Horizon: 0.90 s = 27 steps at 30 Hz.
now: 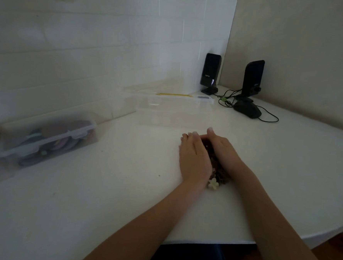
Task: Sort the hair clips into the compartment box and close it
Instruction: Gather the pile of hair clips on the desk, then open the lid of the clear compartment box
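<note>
Your fingers lie fairly straight, both hands cupped palm-inward around a dark pile of hair clips [217, 166] on the white desk [103, 186]. Your left hand [193, 157] presses against the pile's left side and your right hand [223, 151] against its right, fingertips nearly meeting at the far end; neither hand is pinching a single clip. One pale flower-shaped clip [213, 183] pokes out at the near end of the pile, between your wrists. Just beyond the pile sits the clear compartment box [173, 112], lid open and leaning toward the tiled wall [91, 44]. Well to the left of the pile, against the wall, stands a latched translucent storage box [45, 140] with coloured items inside, too blurred to identify. Beyond and right of the pile, in the corner, stand two black speakers [210, 72] with cables and a black mouse [248, 110].
</note>
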Tool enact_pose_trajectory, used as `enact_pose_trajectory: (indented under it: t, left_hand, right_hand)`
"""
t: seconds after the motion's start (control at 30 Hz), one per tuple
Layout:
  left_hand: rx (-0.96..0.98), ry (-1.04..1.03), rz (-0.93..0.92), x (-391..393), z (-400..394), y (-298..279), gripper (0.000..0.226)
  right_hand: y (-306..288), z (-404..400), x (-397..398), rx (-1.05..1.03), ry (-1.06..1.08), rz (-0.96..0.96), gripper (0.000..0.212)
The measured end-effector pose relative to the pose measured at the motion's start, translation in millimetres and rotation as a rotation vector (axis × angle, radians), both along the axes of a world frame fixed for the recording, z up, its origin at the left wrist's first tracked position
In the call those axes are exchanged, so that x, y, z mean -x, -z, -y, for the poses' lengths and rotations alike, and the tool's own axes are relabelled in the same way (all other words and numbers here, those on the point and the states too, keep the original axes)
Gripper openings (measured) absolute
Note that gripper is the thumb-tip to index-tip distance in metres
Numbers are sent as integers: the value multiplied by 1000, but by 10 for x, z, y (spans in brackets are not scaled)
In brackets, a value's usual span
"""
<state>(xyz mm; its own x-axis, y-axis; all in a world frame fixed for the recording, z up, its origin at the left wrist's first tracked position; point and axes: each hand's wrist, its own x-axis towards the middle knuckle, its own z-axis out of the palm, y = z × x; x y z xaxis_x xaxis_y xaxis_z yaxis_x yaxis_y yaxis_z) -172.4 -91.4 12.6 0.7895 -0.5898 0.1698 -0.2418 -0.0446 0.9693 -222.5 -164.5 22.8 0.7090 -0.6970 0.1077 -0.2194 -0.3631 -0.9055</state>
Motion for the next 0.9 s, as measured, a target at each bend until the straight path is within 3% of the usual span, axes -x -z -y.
enact_pose_trajectory:
  t: [0.17, 0.27, 0.33, 0.47, 0.6, 0.77, 0.9]
  left_hand:
    - [113, -141, -66, -352, -132, -106, 39]
    - [106, -310, 64, -807, -182, -88, 32]
    - [58, -358, 171, -1107, -197, -83, 31]
    - [-60, -324, 189, -1644, -157, -128, 54]
    - [-128, -149, 100, -1940, -59, -110, 69]
    - [38, -179, 105, -1991, -49, -34, 29]
    - [72, -116, 185, -1990, -106, -44, 13]
  right_hand:
    - [40, 94, -31, -12, 246, 217, 43]
    - [-39, 164, -80, 186, 336, 154, 26]
    - [-105, 223, -150, 303, 327, 72, 27]
    - [-131, 318, -271, 294, 341, -18, 29]
    - [-144, 411, -301, 79, 341, 59, 27]
    - [-250, 379, -407, 212, 286, 154, 27]
    - [-288, 436, -535, 249, 475, 214, 22]
